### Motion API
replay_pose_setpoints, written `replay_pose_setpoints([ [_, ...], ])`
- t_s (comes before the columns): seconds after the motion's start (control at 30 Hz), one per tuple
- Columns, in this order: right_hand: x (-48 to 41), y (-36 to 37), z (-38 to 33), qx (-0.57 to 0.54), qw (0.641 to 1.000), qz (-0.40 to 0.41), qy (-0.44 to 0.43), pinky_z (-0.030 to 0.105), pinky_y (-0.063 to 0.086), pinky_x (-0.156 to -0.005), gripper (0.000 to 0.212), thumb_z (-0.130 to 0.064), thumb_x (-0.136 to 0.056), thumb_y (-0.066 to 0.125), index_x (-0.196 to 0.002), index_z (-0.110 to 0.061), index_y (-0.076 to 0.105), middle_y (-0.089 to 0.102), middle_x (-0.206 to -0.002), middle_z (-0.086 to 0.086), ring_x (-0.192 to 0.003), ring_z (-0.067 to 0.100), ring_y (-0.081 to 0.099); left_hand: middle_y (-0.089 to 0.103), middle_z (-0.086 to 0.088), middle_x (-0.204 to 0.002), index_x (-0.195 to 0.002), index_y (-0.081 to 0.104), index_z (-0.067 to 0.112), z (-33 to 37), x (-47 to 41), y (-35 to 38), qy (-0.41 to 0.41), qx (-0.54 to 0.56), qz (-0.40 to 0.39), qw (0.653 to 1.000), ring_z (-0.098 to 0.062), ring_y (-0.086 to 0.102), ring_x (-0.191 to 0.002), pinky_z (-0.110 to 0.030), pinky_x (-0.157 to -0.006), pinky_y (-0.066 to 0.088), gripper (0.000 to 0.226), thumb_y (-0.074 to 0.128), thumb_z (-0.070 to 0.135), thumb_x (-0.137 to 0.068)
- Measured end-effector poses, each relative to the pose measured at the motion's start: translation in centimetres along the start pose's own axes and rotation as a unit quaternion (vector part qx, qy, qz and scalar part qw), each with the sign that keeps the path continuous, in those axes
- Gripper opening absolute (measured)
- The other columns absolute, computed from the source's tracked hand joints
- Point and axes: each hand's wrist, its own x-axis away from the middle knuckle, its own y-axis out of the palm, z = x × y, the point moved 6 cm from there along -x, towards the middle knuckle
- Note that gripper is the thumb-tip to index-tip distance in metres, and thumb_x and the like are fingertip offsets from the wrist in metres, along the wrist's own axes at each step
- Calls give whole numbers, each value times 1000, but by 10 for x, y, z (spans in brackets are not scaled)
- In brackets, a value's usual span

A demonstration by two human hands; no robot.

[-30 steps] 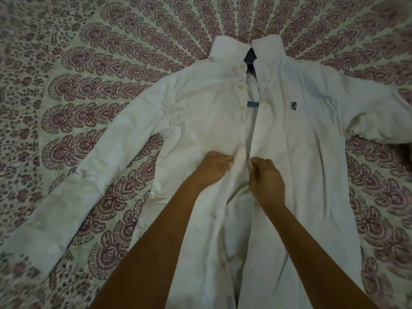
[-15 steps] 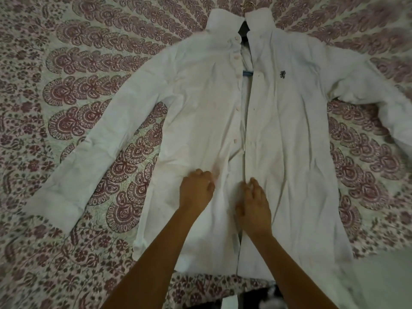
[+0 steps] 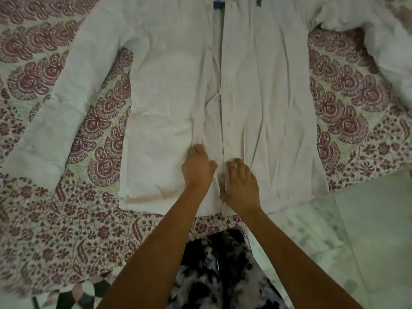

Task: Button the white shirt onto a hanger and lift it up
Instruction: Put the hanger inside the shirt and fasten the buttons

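The white shirt [image 3: 169, 92] lies front up on the bed with both sleeves spread out and its front panels apart along the middle. A short piece of the blue hanger [image 3: 217, 5] shows in the gap at the top edge; the collar is out of view. My left hand [image 3: 197, 169] has its fingers curled on the edge of the left front panel just above the hem. Just right of it, my right hand [image 3: 242, 185] pinches the edge of the right front panel, thumb at the fabric's edge. The two edges nearly meet between my hands.
A patterned maroon and cream bedspread [image 3: 55, 230] covers the bed under the shirt. Its near edge runs below the hem, with pale marble floor [image 3: 356, 230] at the lower right. My black and white patterned clothing [image 3: 214, 275] fills the bottom centre.
Both hands slid down the shirt's front opening from mid-chest to near the hem. The view tilted down, so the collar left the frame and the floor came in.
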Motion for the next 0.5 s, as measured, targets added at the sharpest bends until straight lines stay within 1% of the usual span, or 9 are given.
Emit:
replay_pose_setpoints([
  [0.07,10,2,4,0,1000,9,-2,37,54,-68,60,-28,-58,77,-109,-4,54,58,-110,18,-92,32,60,57,-13,-113,-112,49,4,3,-3,-3,-7,-12,7,1000,-28,59,-100,-35,-77,48,31,54,17,-85],
  [0.13,15,1,8,-65,998,26,2,33,49,-55,44,-18,-62,73,-100,-4,56,58,-96,17,-78,32,59,61,-14,-103,-103,56,3,3,-8,-8,22,20,-3,1000,-30,60,-95,-36,-76,47,22,54,12,-83],
  [0.17,20,1,11,-118,993,31,10,33,46,-52,35,-16,-69,64,-100,-3,57,58,-94,17,-74,33,59,62,-14,-97,-100,59,3,5,-6,-7,54,41,-20,998,-31,60,-91,-35,-74,46,20,56,12,-82],
  [0.2,23,1,14,-158,987,39,17,32,44,-51,31,-17,-75,51,-101,-1,57,58,-94,18,-71,34,59,62,-14,-95,-99,62,5,7,-3,-6,87,58,-43,994,-30,60,-89,-33,-73,46,20,57,11,-81],
  [0.27,29,3,17,-200,978,57,5,29,40,-47,45,-22,-75,30,-103,0,58,59,-94,19,-64,34,59,61,-11,-99,-111,64,12,8,10,3,133,64,-101,984,-27,59,-92,-33,-78,48,29,57,13,-83],
  [0.3,31,3,17,-204,977,57,-5,28,39,-46,46,-21,-76,28,-104,0,58,59,-94,19,-62,34,59,60,-9,-102,-120,61,19,6,17,9,140,56,-130,980,-25,59,-95,-34,-81,49,36,55,14,-85],
  [0.37,38,10,18,-197,980,33,-18,32,45,-47,36,-10,-79,37,-109,0,55,57,-98,20,-66,37,59,58,-8,-105,-133,48,30,-1,30,18,134,31,-154,978,-23,56,-99,-34,-83,48,46,53,19,-88],
  [0.43,43,14,20,-201,979,27,-19,39,49,-50,35,1,-79,46,-114,-1,53,55,-102,20,-70,39,59,58,-7,-106,-137,41,34,-8,41,21,120,35,-138,983,-22,55,-100,-34,-84,48,49,52,26,-89],
  [0.5,47,17,22,-212,977,28,-4,41,49,-52,39,5,-79,48,-117,-2,52,55,-105,20,-73,40,59,58,-5,-112,-135,43,32,-15,54,25,107,40,-123,986,-21,55,-104,-38,-87,48,50,56,34,-87],
])
